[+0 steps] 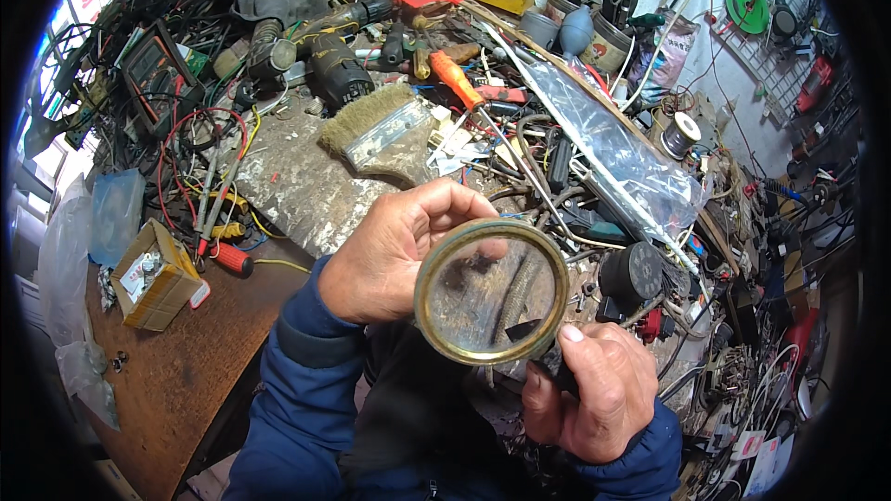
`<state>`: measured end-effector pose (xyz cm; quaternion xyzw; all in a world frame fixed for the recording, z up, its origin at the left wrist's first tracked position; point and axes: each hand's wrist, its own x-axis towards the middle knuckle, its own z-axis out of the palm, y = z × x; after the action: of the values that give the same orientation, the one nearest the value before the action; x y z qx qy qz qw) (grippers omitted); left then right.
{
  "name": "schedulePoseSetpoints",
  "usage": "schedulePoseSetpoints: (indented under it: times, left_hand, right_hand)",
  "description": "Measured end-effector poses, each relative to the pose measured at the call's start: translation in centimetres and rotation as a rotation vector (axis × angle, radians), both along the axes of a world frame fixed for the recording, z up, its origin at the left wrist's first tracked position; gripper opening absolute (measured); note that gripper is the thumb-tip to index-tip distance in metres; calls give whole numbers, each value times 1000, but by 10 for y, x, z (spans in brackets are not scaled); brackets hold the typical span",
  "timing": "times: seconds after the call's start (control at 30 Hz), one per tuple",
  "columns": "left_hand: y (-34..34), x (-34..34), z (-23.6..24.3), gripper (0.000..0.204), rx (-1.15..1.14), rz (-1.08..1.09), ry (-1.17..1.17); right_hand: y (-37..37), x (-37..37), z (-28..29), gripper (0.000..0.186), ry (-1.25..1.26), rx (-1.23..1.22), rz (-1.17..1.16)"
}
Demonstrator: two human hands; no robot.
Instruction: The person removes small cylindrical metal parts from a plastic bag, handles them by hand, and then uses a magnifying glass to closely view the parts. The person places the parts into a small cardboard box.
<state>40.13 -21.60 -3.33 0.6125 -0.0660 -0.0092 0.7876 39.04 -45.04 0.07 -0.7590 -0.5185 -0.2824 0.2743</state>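
My left hand (399,246) is closed on the left side of a round glass with a brass-coloured rim (429,264), holding it up in front of me. The glass is clear with smudges, and the bench shows through it. At its lower right, my right hand (603,390) is closed round a dark tool, mostly hidden by the fingers. A black pointed tip (522,329) shows within the ring, apparently part of that tool. I cannot tell whether the tip touches the glass. My right thumb lies close to the rim.
Beyond the glass lie a wide bristle brush (371,130), an orange-handled screwdriver (455,79) and loose scraps. A multimeter (160,70) with cables stands at left, above a small cardboard box (160,278) and a red-handled screwdriver (232,258). A solder spool (682,133) and clear plastic bag (613,121) are at right.
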Motion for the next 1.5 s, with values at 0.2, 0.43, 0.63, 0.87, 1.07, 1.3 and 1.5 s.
schedulePoseSetpoints:
  times: [0.2, 0.43, 0.63, 0.87, 1.07, 1.3, 1.5]
  left_hand:
    - [0, 0, -1, 26, 11, 7, -7]
    - [-1, 0, 1, 24, 2, 0, 13]
    - [-1, 0, 1, 23, 5, 8, 23]
    - [0, 0, -2, 23, 5, 12, 39]
    - [0, 1, -1, 24, 11, 1, 29]
    - [0, 0, 0, 23, 10, 9, 46]
    - [-1, 0, 1, 23, 0, 13, 43]
  right_hand:
    - [0, -1, 1, 48, -3, -9, -13]
    - [-1, -2, 1, 48, 10, -24, -23]
    - [-2, -3, 2, 49, 24, -33, -31]
    - [-2, -4, 2, 49, 20, -30, -36]
    - [-2, -3, 2, 48, 8, -32, -39]
    - [-2, -2, 1, 47, 6, -22, -30]
    - [-2, -3, 1, 47, 6, -27, -48]
